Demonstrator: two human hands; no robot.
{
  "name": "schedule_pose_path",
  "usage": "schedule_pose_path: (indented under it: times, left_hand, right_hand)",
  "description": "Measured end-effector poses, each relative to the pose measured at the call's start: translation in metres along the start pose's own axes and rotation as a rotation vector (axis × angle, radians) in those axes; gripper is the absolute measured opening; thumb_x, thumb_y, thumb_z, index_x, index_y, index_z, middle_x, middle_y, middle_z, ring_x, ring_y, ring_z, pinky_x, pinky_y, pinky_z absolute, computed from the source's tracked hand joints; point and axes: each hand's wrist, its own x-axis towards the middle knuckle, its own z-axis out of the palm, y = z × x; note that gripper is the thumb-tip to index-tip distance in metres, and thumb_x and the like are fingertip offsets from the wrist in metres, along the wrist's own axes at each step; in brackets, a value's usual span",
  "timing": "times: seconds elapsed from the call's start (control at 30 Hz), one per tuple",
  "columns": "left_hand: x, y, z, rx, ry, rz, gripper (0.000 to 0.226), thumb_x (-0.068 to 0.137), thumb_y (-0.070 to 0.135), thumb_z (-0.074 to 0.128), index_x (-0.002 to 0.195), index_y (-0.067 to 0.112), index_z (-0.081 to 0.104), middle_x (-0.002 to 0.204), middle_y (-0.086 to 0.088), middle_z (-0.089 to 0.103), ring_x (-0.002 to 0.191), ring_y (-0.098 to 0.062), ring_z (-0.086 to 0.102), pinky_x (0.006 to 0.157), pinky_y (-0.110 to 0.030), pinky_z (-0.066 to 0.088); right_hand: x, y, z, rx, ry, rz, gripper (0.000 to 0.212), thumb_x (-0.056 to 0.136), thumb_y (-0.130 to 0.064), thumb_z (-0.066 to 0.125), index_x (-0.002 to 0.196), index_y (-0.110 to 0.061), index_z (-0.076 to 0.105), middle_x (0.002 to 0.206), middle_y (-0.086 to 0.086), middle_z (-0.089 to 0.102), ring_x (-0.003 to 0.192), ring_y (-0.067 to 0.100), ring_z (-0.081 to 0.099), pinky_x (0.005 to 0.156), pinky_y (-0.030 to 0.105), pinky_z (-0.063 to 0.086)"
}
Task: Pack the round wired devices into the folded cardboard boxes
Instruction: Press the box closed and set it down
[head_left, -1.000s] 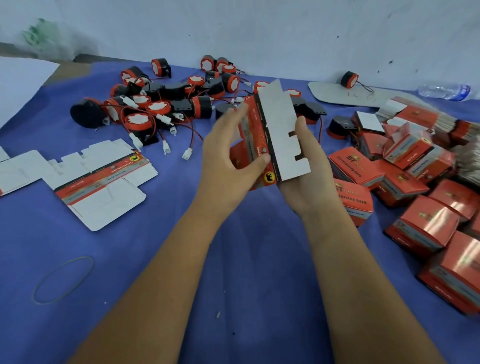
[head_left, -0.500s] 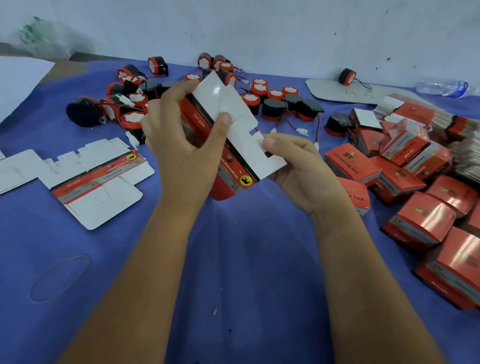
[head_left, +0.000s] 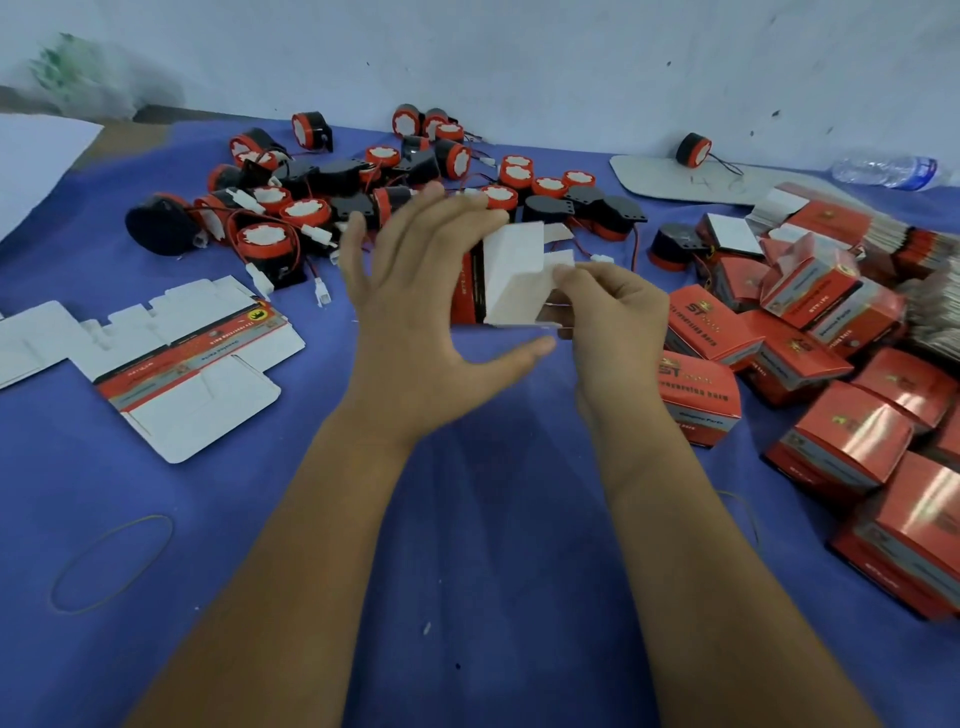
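A half-folded red and white cardboard box (head_left: 511, 273) hangs above the blue table between my hands. My right hand (head_left: 610, 322) pinches its white flap at the right side. My left hand (head_left: 421, 306) is spread with straight fingers against the box's left side, thumb stretched out under it. Behind them lies a heap of round black and red wired devices (head_left: 306, 208) with white plugs. One more device (head_left: 693, 149) sits alone on a grey board at the back right.
Flat unfolded box blanks (head_left: 192, 364) lie at the left. Several folded red boxes (head_left: 841, 447) crowd the right side, with a stack of flat blanks (head_left: 852, 228) behind them. A rubber band (head_left: 111, 564) lies front left. A water bottle (head_left: 883, 171) lies by the wall.
The box has dropped lower and turned, its white panels folded in. My left hand let go of its grip and spread out flat; my right hand moved up to pinch the flap.
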Motion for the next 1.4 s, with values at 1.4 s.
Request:
schedule_pose_path:
  times: [1.4]
  left_hand:
    - [0.001, -0.014, 0.017, -1.021, -0.019, -0.828, 0.055, 0.088, -0.005, 0.035, 0.118, 0.037, 0.054, 0.103, 0.009, 0.071, 0.085, -0.012, 0.069, 0.063, -0.027, 0.055]
  right_hand:
    - [-0.018, 0.015, 0.028, 0.306, -0.29, 0.167, 0.023, 0.096, -0.017, 0.049, 0.115, -0.023, 0.062, 0.112, 0.004, 0.069, 0.087, 0.011, 0.068, 0.067, 0.026, 0.056]
